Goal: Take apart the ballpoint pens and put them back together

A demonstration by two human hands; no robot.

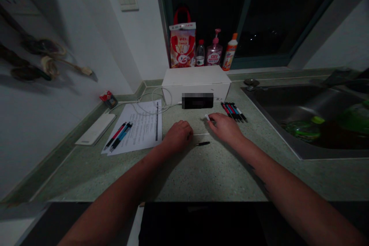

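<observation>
My right hand [225, 127] is closed in a pinch on a small white-ended piece [207, 117], perhaps part of a pen; most of it is hidden by the fingers. Level with it on the counter, my left hand [178, 136] rests with its fingers curled, and whatever they may hold is hidden. A short black pen part [202, 143] lies just right of the left hand, apart from the right one. Several pens [233, 111] in black, red, blue and white lie side by side beyond my right hand. More pens [118, 136] lie on printed sheets [144, 123] at the left.
A phone [197, 102] with a white cable leans on a white box [196, 77]. Bottles [213, 52] and a red bag [183, 46] stand behind it. The steel sink [276, 123] is at the right. A white power bank [95, 128] and small red packet [108, 99] lie left.
</observation>
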